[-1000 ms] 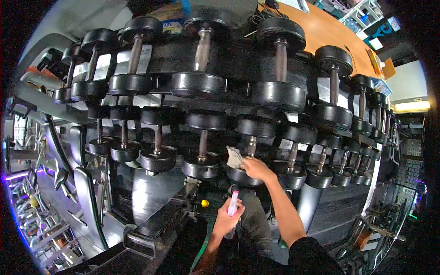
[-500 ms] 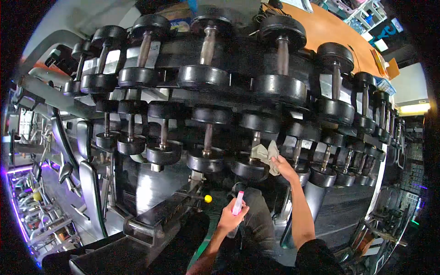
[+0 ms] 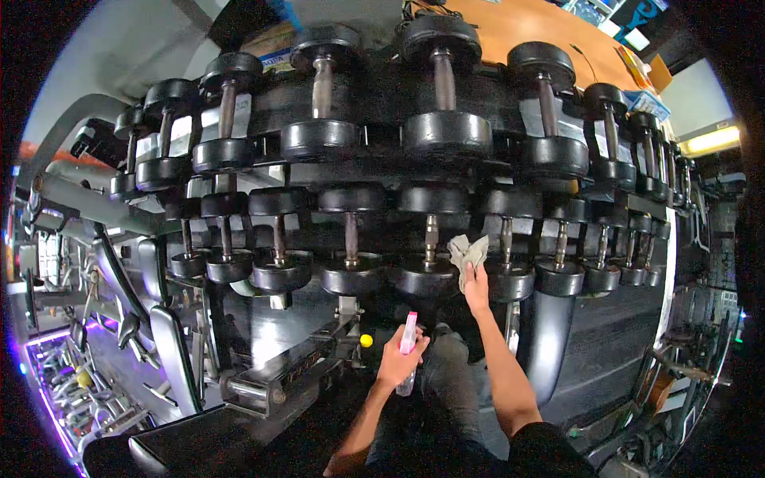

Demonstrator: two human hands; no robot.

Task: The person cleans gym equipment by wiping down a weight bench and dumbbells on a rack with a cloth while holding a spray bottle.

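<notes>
Near the lower middle, my left hand is wrapped round a clear spray bottle with a pink and white top. My right hand grips a crumpled pale cloth at the lower row of dumbbells. The cloth is between a dumbbell with a metal handle and the dumbbell to its right; whether it touches either one cannot be made out. Both of these dumbbells rest on the rack.
An upper row of larger dumbbells lies beyond the lower row. Behind it is a wooden desk. A padded bench stands at the left. A yellow ball-shaped knob sits left of the bottle.
My right hand and the cloth have moved away from the metal-handled dumbbell, to its right side. The camera view has shifted. My left hand still holds the bottle.
</notes>
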